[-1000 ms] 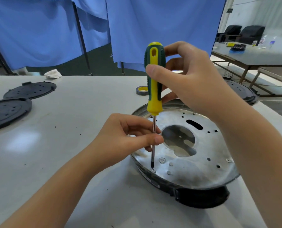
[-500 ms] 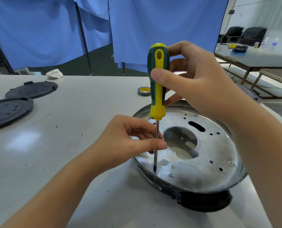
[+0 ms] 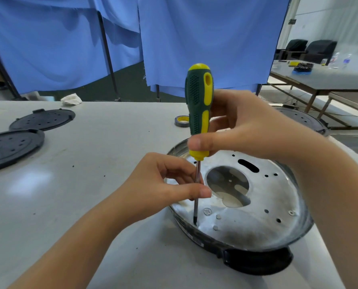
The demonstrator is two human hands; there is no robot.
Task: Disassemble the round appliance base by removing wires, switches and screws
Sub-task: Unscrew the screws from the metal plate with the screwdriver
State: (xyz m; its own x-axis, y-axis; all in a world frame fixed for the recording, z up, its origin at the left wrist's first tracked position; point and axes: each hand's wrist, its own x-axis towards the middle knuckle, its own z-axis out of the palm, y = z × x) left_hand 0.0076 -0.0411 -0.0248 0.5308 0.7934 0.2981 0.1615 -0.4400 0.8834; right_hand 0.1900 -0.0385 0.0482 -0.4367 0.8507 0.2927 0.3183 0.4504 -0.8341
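- Nearest us, the base (image 3: 257, 217) sits on the table (image 3: 90, 184), metal plate up, and we're working its near-left rim.
- The screwdriver (image 3: 199, 113) tip is seated at a screw (image 3: 195, 223) there, so we want the shaft plumb and pressed down.
- Our left hand (image 3: 163, 190) pinches the shaft between thumb and curled fingers, steadying it just above the base.
- Higher up, our right hand (image 3: 242, 130) wraps the handle's lower end; turn slowly or the tip may skip out.

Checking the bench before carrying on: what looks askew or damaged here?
The round metal appliance base overhangs the grey table's near edge, black handle past it. Dark scorch-like smudges mark its plate. The green-and-yellow screwdriver stands almost upright.
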